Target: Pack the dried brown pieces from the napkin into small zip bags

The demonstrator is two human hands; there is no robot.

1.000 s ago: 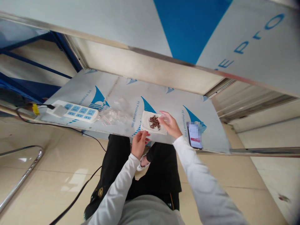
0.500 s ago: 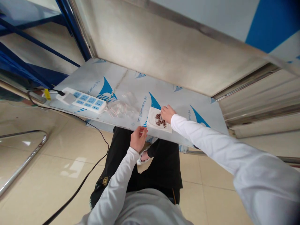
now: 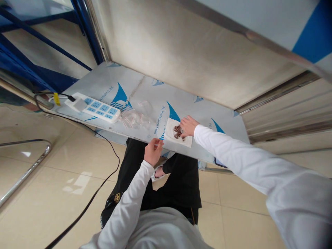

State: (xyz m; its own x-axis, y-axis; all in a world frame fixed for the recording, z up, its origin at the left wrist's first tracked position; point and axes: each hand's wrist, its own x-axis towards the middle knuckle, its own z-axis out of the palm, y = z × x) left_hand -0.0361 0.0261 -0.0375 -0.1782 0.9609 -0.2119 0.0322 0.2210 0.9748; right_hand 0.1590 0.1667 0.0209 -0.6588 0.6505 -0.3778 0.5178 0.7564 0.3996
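Note:
A small white cloth or paper sheet (image 3: 186, 141) lies on the film-covered metal shelf (image 3: 140, 83), bearing a heap of small brown elongated pieces (image 3: 178, 132). My right hand (image 3: 190, 125) reaches over the heap from the right, its thumb apart from its fingers and the tips at the pieces. At the shelf's front edge, left of the sheet, my left hand (image 3: 153, 151) has thumb and fingers pinched together. Anything between those fingertips is too small to make out.
Clear plastic zip bags (image 3: 136, 119) lie left of the sheet. Beyond them is a white power strip (image 3: 95, 107) with a plugged-in adapter and black cable (image 3: 114, 152). A dark flat object's edge (image 3: 220, 162) shows under my right forearm. An upper shelf (image 3: 259, 20) overhangs.
My right hand has shifted slightly rightward, its thumb now spread from the fingers over the brown pieces, which are rearranged a little. The left hand stays pinched in place. The camera view has shifted slightly.

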